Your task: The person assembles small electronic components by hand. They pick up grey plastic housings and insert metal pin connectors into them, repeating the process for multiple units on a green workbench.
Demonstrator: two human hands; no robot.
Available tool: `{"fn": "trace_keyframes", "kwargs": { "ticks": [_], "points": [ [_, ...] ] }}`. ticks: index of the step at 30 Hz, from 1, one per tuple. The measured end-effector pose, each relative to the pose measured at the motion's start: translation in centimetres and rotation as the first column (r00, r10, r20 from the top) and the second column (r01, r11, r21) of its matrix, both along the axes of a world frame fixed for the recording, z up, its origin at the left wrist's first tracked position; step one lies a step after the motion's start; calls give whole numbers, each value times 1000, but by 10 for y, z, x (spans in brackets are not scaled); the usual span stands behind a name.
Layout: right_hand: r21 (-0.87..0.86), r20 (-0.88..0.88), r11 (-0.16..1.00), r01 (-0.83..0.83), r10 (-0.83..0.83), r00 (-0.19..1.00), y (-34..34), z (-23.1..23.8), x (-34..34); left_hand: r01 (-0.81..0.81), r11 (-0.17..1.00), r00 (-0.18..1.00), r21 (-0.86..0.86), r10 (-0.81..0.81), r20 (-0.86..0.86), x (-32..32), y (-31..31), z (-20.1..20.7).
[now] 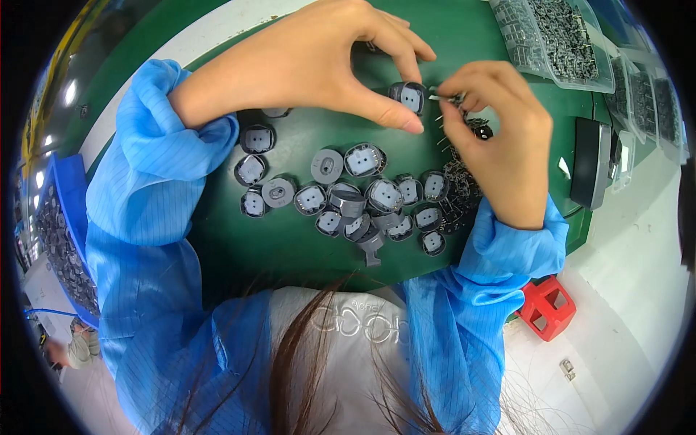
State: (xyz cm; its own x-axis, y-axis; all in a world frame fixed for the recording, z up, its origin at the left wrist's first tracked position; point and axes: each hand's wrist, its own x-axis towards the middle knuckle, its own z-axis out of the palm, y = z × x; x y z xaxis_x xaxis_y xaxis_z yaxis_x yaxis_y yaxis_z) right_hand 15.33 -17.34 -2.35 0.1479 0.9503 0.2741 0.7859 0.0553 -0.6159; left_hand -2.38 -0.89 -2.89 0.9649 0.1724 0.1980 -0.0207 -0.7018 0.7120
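My left hand grips a small round dark-grey plastic housing between thumb and fingers, with its pale grey inner face showing. Just to its right, my right hand pinches a small metal piece close to the housing's edge; its exact shape is too small to tell. Below the hands, several similar housings lie scattered on the green table mat, most with the pale inner face up. A heap of thin dark metal parts is beside my right wrist, partly hidden by it.
A clear tub full of small metal parts stands at the back right, with further clear bins beyond. A black box sits at the right edge. Lower right is a red plastic holder; at left, a blue bin of dark parts.
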Motion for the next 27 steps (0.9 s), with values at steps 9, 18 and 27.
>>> {"fn": "trace_keyframes", "kwargs": {
  "ticks": [9,18,27],
  "points": [
    [72,-525,994,83,-33,850,-3,8,5,7,885,1000,-465,-6,4,0,4,-4],
    [157,-272,977,148,-101,957,2,10,-22,-8,818,998,-576,43,48,-2,-5,-9],
    [252,-121,963,91,-62,991,4,6,-18,10,864,998,-503,-40,-49,1,-1,3]
  ]
}}
